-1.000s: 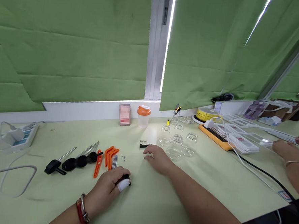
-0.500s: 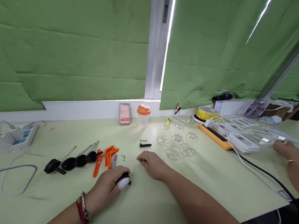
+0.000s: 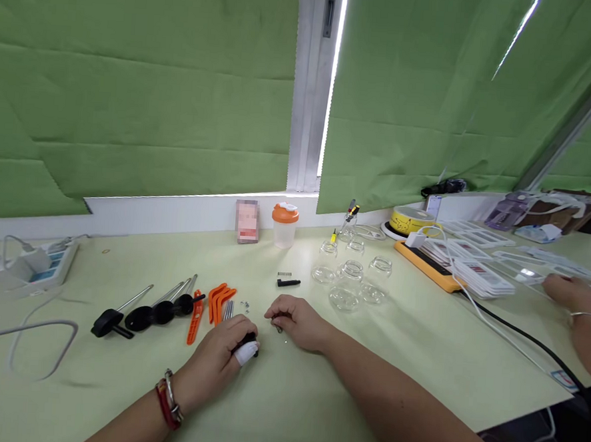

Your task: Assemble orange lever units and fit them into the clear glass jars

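My left hand (image 3: 217,349), its thumb wrapped in white, is closed around a small black plastic part (image 3: 246,342), mostly hidden by the fingers. Just right of it, my right hand (image 3: 300,324) pinches a tiny dark thing (image 3: 278,329) whose kind I cannot make out. A tiny bright speck (image 3: 285,342) lies below those fingertips. Beyond the hands lie a spring (image 3: 284,274) and a black plastic rod (image 3: 288,283). Several small metal nuts (image 3: 245,306), metal rods (image 3: 228,310) and orange curved handles (image 3: 219,303) rest beside my left hand.
Black round parts with metal shafts (image 3: 152,315) lie at left, near a power strip (image 3: 57,266). Glass jars (image 3: 346,294) and an orange-lidded cup (image 3: 284,227) stand behind. An orange power strip (image 3: 430,266) and cables lie at right, where another person's hand (image 3: 571,294) rests.
My right fingers have shifted slightly left and curled, and a tiny dark thing shows under them. A bright speck now shows on the table. My left hand stays closed on the black part.
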Action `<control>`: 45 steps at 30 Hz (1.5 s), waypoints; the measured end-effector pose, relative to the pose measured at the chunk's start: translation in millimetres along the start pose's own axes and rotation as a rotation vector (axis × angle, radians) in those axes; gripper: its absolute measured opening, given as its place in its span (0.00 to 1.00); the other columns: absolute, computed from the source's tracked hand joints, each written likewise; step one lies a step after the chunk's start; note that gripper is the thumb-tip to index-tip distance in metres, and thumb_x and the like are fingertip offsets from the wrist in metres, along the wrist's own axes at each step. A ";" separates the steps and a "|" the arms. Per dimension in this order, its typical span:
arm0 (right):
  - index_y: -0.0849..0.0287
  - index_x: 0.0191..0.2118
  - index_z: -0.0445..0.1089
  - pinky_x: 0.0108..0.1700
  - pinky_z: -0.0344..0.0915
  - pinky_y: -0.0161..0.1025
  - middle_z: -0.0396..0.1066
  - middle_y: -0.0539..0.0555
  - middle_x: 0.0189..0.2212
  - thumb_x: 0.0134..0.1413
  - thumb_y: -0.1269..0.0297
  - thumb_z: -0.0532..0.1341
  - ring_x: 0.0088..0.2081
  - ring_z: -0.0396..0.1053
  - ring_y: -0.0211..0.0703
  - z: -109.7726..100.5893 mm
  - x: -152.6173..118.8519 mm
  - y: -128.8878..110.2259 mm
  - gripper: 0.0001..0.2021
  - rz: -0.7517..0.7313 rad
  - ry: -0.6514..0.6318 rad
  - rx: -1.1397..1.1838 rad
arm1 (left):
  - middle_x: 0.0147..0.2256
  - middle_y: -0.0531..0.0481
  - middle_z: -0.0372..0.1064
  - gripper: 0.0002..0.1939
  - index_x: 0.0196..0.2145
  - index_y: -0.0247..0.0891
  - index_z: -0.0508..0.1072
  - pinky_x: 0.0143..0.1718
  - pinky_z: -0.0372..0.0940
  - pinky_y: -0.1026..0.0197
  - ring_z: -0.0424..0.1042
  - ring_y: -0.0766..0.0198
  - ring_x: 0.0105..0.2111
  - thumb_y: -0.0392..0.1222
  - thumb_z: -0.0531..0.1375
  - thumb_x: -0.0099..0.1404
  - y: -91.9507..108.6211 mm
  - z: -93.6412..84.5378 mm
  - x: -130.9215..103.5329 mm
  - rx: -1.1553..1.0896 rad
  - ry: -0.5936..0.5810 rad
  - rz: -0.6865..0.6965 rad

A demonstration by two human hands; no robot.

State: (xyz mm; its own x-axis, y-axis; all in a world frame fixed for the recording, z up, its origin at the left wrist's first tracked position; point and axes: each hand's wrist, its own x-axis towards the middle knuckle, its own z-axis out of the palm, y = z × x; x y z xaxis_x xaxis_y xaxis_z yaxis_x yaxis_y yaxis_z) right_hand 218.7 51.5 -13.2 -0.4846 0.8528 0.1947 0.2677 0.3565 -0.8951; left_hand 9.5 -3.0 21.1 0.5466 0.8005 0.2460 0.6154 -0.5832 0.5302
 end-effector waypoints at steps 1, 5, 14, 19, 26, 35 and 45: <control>0.59 0.37 0.72 0.37 0.65 0.35 0.67 0.51 0.36 0.51 0.75 0.56 0.31 0.65 0.34 -0.7 -0.4 -0.7 0.10 -0.016 -0.010 -0.008 | 0.34 0.49 0.67 0.08 0.35 0.40 0.66 0.36 0.61 0.60 0.65 0.61 0.34 0.40 0.48 0.66 -0.4 0.6 0.2 -0.004 0.001 0.014; 0.58 0.36 0.73 0.39 0.65 0.34 0.68 0.51 0.35 0.50 0.76 0.57 0.35 0.67 0.36 -6.6 -2.2 -3.9 0.10 -0.089 -0.011 -0.100 | 0.35 0.48 0.67 0.08 0.38 0.40 0.67 0.38 0.61 0.58 0.63 0.59 0.36 0.40 0.49 0.66 -2.7 3.7 -0.1 0.008 0.010 0.017; 0.58 0.33 0.75 0.48 0.61 0.44 0.71 0.55 0.38 0.55 0.71 0.57 0.43 0.65 0.46 -19.2 -11.1 -19.1 0.09 -0.105 -0.022 -0.524 | 0.31 0.50 0.67 0.10 0.36 0.40 0.69 0.36 0.60 0.58 0.62 0.59 0.34 0.39 0.49 0.65 -3.0 3.5 -0.4 0.036 0.011 0.032; 0.53 0.40 0.75 0.41 0.64 0.36 0.70 0.53 0.37 0.55 0.61 0.59 0.38 0.68 0.40 -22.5 -48.3 -28.7 0.09 -0.138 -0.203 -0.349 | 0.31 0.50 0.68 0.09 0.36 0.40 0.68 0.38 0.59 0.57 0.62 0.59 0.34 0.39 0.49 0.65 -3.0 2.0 -0.5 0.052 -0.004 0.039; 0.50 0.36 0.78 0.41 0.65 0.36 0.70 0.52 0.34 0.48 0.55 0.65 0.38 0.68 0.42 -12.8 -81.6 -6.4 0.10 -0.081 -0.180 -0.285 | 0.32 0.50 0.68 0.09 0.37 0.41 0.69 0.38 0.60 0.57 0.63 0.59 0.35 0.39 0.50 0.65 -3.0 1.6 -1.3 0.026 0.004 0.053; 0.52 0.33 0.78 0.37 0.64 0.34 0.69 0.51 0.32 0.53 0.58 0.62 0.34 0.68 0.39 -10.1 -69.9 -5.3 0.08 -0.096 -0.148 -0.311 | 0.33 0.49 0.68 0.07 0.36 0.40 0.67 0.40 0.60 0.56 0.62 0.58 0.36 0.40 0.50 0.65 -2.8 1.9 -1.5 0.021 -0.020 0.044; 0.58 0.30 0.74 0.38 0.64 0.35 0.70 0.52 0.30 0.56 0.66 0.59 0.34 0.68 0.40 -1.3 -44.9 -9.8 0.08 -0.153 -0.105 -0.485 | 0.32 0.49 0.68 0.08 0.35 0.40 0.68 0.39 0.60 0.57 0.61 0.58 0.36 0.42 0.51 0.65 0.1 2.7 0.0 -0.021 -0.039 0.007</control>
State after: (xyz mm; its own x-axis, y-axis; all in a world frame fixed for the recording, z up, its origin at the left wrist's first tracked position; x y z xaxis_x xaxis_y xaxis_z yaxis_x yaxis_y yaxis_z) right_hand 238.9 10.2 -12.7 -0.6224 0.7432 0.2455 0.5303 0.6311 -0.5661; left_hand 11.1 -3.4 19.0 0.5727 0.7901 0.2184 0.5995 -0.5854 0.5458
